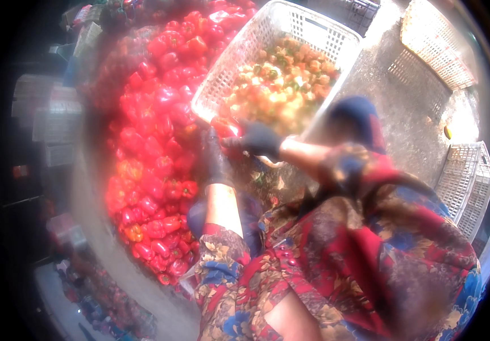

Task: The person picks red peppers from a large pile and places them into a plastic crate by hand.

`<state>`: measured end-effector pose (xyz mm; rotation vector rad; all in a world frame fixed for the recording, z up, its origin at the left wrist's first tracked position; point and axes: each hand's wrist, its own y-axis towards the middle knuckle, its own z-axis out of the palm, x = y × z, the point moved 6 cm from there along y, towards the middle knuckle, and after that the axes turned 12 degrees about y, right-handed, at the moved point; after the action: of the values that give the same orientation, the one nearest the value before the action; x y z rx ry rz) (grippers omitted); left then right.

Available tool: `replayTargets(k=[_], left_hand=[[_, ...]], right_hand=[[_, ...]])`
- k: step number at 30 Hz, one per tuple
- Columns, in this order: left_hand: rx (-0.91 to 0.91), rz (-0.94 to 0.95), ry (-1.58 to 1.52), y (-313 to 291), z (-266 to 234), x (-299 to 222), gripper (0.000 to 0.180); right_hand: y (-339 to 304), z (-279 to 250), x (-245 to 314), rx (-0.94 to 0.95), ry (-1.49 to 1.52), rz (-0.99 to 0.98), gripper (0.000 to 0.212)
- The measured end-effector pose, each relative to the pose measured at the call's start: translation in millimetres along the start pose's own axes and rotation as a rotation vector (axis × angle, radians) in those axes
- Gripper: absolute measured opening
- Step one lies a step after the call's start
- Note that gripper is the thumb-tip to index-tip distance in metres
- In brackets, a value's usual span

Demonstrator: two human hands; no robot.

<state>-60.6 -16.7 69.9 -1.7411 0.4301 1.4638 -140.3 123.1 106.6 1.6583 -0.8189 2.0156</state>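
Both my hands wear dark gloves and meet at the near left corner of a white plastic crate (205,102). Between them sits a red bell pepper (226,126). My left hand (216,156) is closed against the pepper's left side. From the right, my right hand (260,140) reaches in with its fingers curled at the pepper's near side. Whether it grips a small tool is hidden by blur and glare. Inside the crate lies a heap of pale, greenish-orange pieces that look like cut pepper cores (282,79).
A large heap of red bell peppers (151,148) spreads along my left. Another white crate (435,42) stands at the far right, and stacked white crates (465,182) are nearer on that side. Scraps (273,182) lie on the floor below my hands. My knees flank the work.
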Motion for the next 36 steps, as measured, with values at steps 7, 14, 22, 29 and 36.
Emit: replayTargets(k=[7,14,22,29,36], left_hand=[[0.088,-0.288,-0.342,-4.4,-3.6,33.1,0.045],[-0.213,-0.174,0.143,-29.2,-2.9,9.8,0.05],[-0.17,0.011,-0.173,-30.9,7.4,8.0,0.052],[-0.368,0.26,0.517,-33.3,-6.0,0.9,0.056],[-0.217,0.164,0.179,-43.6,24.3,-16.9,0.055]], right_hand=[[11.4,12.6,-12.2,-0.007,0.024,0.132,0.063],[18.4,18.4,-32.2,-0.007,0.294,0.231,0.052],[39.7,14.0,-69.2,-0.027,0.147,-0.034,0.052],[6.0,15.2,-20.1,-0.165,-0.033,-0.067,0.05],[2.3,5.0,-14.9,-0.049,-0.093,0.2,0.05]])
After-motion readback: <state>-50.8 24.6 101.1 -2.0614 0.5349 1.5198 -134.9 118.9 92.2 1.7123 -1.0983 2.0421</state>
